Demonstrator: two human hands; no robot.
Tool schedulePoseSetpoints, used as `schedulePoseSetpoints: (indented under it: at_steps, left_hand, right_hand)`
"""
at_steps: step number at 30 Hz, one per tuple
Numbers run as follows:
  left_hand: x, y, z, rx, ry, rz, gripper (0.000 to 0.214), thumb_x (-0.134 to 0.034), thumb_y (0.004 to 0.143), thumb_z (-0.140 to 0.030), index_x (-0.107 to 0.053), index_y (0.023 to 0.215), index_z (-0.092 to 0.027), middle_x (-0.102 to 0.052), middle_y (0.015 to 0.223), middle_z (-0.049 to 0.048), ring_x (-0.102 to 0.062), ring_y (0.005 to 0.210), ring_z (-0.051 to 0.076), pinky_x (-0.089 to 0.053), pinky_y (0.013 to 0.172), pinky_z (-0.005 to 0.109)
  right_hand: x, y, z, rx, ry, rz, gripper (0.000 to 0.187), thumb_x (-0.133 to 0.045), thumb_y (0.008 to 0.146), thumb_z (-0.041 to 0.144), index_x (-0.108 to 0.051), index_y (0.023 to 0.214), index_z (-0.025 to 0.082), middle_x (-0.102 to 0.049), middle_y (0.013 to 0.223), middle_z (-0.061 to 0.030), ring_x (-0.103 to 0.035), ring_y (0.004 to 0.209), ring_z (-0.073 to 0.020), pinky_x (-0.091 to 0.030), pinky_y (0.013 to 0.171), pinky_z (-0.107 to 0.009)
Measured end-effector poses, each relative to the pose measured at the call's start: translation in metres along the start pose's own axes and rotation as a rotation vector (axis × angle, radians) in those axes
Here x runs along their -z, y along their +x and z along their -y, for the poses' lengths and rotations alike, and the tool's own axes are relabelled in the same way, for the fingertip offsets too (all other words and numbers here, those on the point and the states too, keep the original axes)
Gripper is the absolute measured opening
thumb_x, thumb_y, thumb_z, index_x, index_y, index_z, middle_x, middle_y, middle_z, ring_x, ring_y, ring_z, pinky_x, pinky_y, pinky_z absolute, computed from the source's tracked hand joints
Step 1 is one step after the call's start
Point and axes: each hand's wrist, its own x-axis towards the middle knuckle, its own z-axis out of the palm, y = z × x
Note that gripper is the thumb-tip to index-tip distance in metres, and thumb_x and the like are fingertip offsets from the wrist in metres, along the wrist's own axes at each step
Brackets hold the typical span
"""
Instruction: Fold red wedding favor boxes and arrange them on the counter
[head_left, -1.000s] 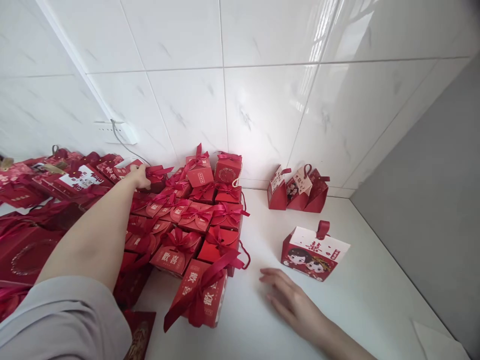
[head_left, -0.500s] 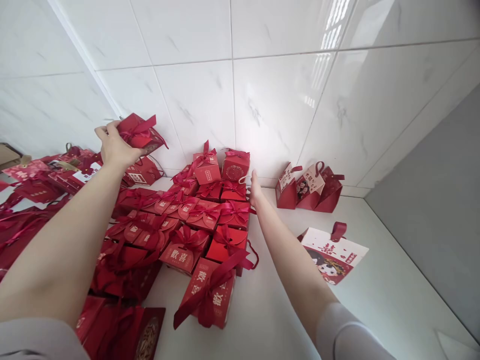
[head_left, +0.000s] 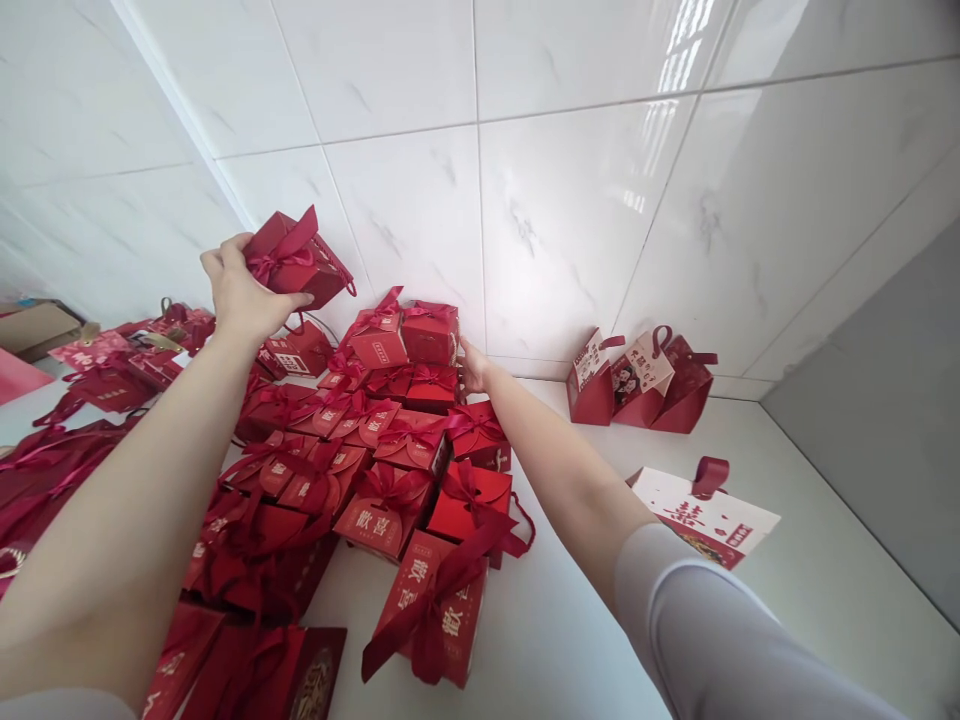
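Observation:
My left hand [head_left: 238,292] is raised above the pile and closed around a small red gift box with a ribbon bow [head_left: 296,258]. My right hand [head_left: 472,366] reaches to the back of the pile and touches the side of a red box [head_left: 430,333] stacked on top near the wall; its fingers are mostly hidden behind that box. Rows of red ribbon-tied boxes [head_left: 390,450] lie packed together on the white counter [head_left: 555,640] between my arms.
Three red pouch-shaped boxes [head_left: 641,380] stand against the tiled wall at right. A white-and-red box with a cartoon print [head_left: 709,520] lies near my right elbow. More red boxes and bags [head_left: 90,400] cover the left side. A grey wall bounds the right.
My left hand lifted a red box out of the pile and raised it. My right hand left the counter and reached forward to the back stack, then shifted slightly left.

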Motion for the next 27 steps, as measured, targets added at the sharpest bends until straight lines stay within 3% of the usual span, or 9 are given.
schedulePoseSetpoints:
  at_steps: [3, 5, 7, 11, 15, 18, 22, 24, 27]
  left_hand:
    - [-0.001, -0.003, -0.009, -0.013, -0.03, -0.027, 0.108, -0.093, 0.048, -0.02, -0.038, 0.141, -0.017, -0.035, 0.136, 0.0096, -0.048, 0.125, 0.025, -0.038, 0.116, 0.045]
    - [0.001, -0.005, -0.015, -0.045, -0.044, -0.028, 0.108, -0.093, 0.048, -0.019, -0.038, 0.141, -0.017, -0.035, 0.136, 0.0101, -0.048, 0.126, 0.024, -0.038, 0.117, 0.044]
    - [0.003, -0.007, -0.02, -0.068, -0.055, -0.02, 0.108, -0.092, 0.049, -0.019, -0.037, 0.142, -0.016, -0.036, 0.136, 0.0106, -0.048, 0.126, 0.024, -0.037, 0.117, 0.044]
    - [0.006, -0.014, -0.033, -0.131, -0.042, 0.057, 0.107, -0.093, 0.05, -0.022, -0.039, 0.142, -0.017, -0.038, 0.136, 0.0109, -0.049, 0.125, 0.025, -0.038, 0.115, 0.045]
    - [0.006, -0.024, -0.043, -0.222, -0.052, 0.211, 0.103, -0.091, 0.053, -0.031, -0.04, 0.142, -0.023, -0.042, 0.138, 0.0089, -0.045, 0.13, 0.027, -0.036, 0.113, 0.048]
    - [0.003, -0.03, -0.046, -0.274, -0.09, 0.348, 0.099, -0.09, 0.056, -0.036, -0.042, 0.142, -0.026, -0.044, 0.141, 0.0073, -0.044, 0.131, 0.028, -0.036, 0.114, 0.047]
    - [-0.001, -0.032, -0.045, -0.298, -0.167, 0.405, 0.097, -0.089, 0.057, -0.039, -0.043, 0.141, -0.028, -0.046, 0.143, 0.005, -0.045, 0.131, 0.028, -0.038, 0.114, 0.044]
    - [-0.002, -0.032, -0.042, -0.317, -0.195, 0.383, 0.095, -0.088, 0.058, -0.04, -0.043, 0.141, -0.028, -0.047, 0.143, 0.0047, -0.046, 0.131, 0.028, -0.038, 0.114, 0.044]
    - [-0.002, -0.03, -0.038, -0.321, -0.181, 0.346, 0.094, -0.088, 0.058, -0.039, -0.044, 0.14, -0.026, -0.048, 0.141, 0.0056, -0.045, 0.131, 0.029, -0.037, 0.114, 0.046]
  right_hand:
    - [0.007, 0.002, -0.004, -0.154, 0.105, 0.092, 0.071, -0.015, 0.096, 0.063, -0.058, 0.122, 0.012, -0.067, 0.108, -0.0195, -0.066, 0.103, -0.0319, -0.048, 0.092, -0.061]
    - [0.01, 0.001, -0.004, -0.113, 0.114, 0.022, 0.076, -0.019, 0.094, 0.066, -0.05, 0.132, 0.008, -0.06, 0.124, -0.0247, -0.059, 0.117, -0.0349, -0.043, 0.098, -0.062]
    - [0.008, -0.001, -0.001, -0.01, 0.13, -0.071, 0.082, -0.027, 0.09, 0.071, -0.036, 0.143, 0.008, -0.044, 0.144, -0.025, -0.045, 0.134, -0.0336, -0.036, 0.107, -0.058]
    - [-0.002, 0.003, 0.016, 0.283, 0.132, -0.155, 0.105, -0.071, 0.072, 0.062, -0.019, 0.152, 0.018, -0.026, 0.159, -0.0111, -0.027, 0.145, -0.0212, -0.026, 0.118, -0.034]
    - [-0.012, 0.011, 0.031, 0.48, -0.145, -0.227, 0.126, -0.084, 0.055, 0.057, -0.017, 0.153, 0.015, -0.032, 0.152, -0.0169, -0.03, 0.142, -0.0305, -0.025, 0.118, -0.044]
    - [-0.014, 0.014, 0.035, 0.54, -0.381, -0.328, 0.103, -0.08, 0.061, 0.06, -0.036, 0.145, 0.02, -0.038, 0.144, -0.0171, -0.034, 0.138, -0.034, -0.028, 0.115, -0.051]
    - [-0.013, 0.013, 0.038, 0.699, -0.517, -0.354, 0.06, -0.077, 0.067, 0.054, -0.057, 0.111, 0.019, -0.04, 0.138, -0.0149, -0.035, 0.136, -0.0311, -0.031, 0.114, -0.047]
    - [-0.013, 0.012, 0.041, 0.69, -0.535, -0.293, 0.06, -0.08, 0.064, 0.051, -0.055, 0.106, 0.017, -0.045, 0.131, -0.0142, -0.042, 0.13, -0.0303, -0.036, 0.111, -0.047]
    - [-0.012, 0.008, 0.049, 0.637, -0.53, -0.224, 0.077, -0.085, 0.058, 0.041, -0.047, 0.12, 0.015, -0.045, 0.126, -0.0136, -0.052, 0.117, -0.0273, -0.042, 0.106, -0.044]
